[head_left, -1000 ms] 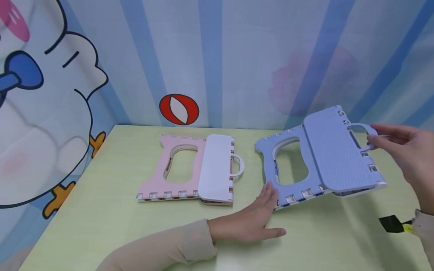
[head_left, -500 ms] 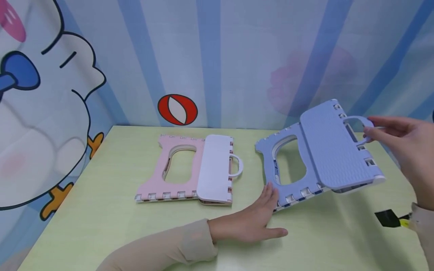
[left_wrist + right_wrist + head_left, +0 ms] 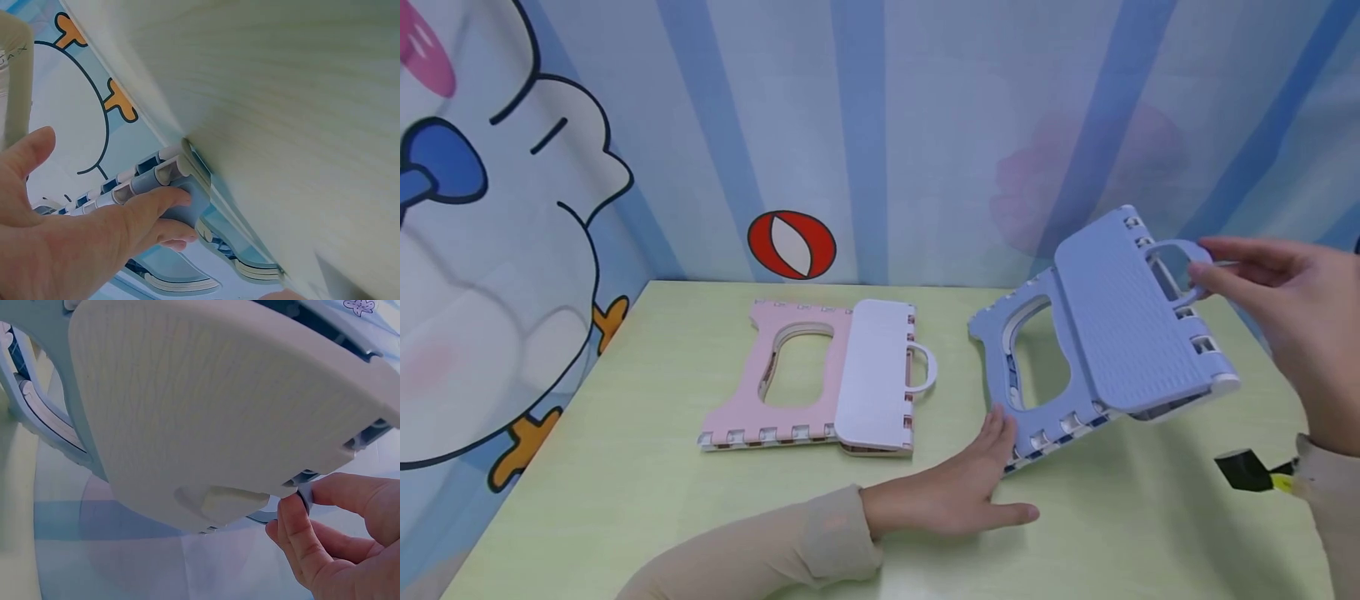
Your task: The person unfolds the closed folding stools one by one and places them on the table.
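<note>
A blue folding stool, folded flat, tilts up from the table with its handle end raised at the right. My right hand pinches the stool's loop handle between thumb and fingers, as the right wrist view also shows. At the stool's low leg end, my left hand touches the near corner with its straight fingertips, thumb spread away. In the left wrist view the fingers lie against the hinged corner of the leg. The right wrist view shows the broad textured panel.
A pink folding stool with a white top panel lies folded flat on the pale green table, left of the blue one. Behind the table hangs a striped blue cloth with cartoon prints. A black tag sticks out from the right sleeve.
My right hand has lifted the handle end of the blue stool higher and a little to the left, so it tilts more steeply. My left hand stays at the low corner.
</note>
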`<state>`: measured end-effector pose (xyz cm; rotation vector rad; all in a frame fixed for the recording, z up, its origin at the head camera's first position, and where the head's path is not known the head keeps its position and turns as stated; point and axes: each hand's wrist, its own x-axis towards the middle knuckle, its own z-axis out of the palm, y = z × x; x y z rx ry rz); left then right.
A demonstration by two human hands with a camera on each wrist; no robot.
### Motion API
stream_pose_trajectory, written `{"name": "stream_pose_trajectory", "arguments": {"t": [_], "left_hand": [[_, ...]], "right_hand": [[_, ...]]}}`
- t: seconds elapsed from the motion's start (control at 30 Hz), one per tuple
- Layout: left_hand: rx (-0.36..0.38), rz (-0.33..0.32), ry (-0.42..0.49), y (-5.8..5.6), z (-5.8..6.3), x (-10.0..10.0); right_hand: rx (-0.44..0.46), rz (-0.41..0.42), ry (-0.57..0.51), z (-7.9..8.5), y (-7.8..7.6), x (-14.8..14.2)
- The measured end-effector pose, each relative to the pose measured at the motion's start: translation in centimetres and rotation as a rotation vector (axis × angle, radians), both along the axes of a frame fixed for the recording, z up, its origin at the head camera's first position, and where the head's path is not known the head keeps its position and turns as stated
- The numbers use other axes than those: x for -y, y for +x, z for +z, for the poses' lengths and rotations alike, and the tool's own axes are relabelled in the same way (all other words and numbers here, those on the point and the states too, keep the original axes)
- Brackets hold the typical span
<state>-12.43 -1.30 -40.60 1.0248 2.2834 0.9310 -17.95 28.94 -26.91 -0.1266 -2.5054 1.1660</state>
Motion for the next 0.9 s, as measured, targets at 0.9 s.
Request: {"name": "stream_pose_trajectory", "arguments": {"t": [0.9], "left_hand": [[0.090,0.049,0.045,0.1,0.7,0.4]], "right_hand": [[-0.074,0.121,-0.160,1.6,0.1,2.5]]}}
